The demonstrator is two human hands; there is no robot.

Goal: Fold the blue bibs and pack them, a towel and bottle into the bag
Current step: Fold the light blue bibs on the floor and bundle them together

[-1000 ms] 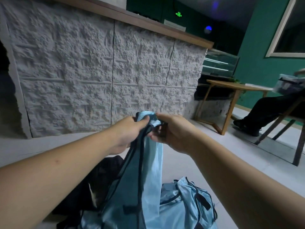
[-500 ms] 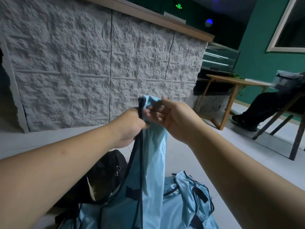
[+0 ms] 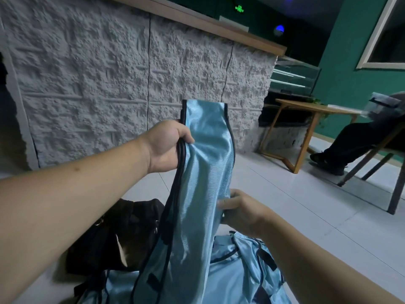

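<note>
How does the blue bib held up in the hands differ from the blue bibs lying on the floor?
The held bib hangs upright and stretched out; the floor bibs lie crumpled in a heap. The left hand grips the held bib's dark-trimmed edge near the top and the right hand pinches its other edge lower down; no hand touches the floor bibs. Both are shiny light blue fabric with dark trim.

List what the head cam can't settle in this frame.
- Right hand fingers: tucked behind the held blue bib, so the grip is partly hidden.
- Black bag: inside too dark, contents unreadable; left forearm covers its near side.
- Bib pile on the floor: cut by the bottom edge, count unclear.
- Towel, bottle: none can be made out.
</note>
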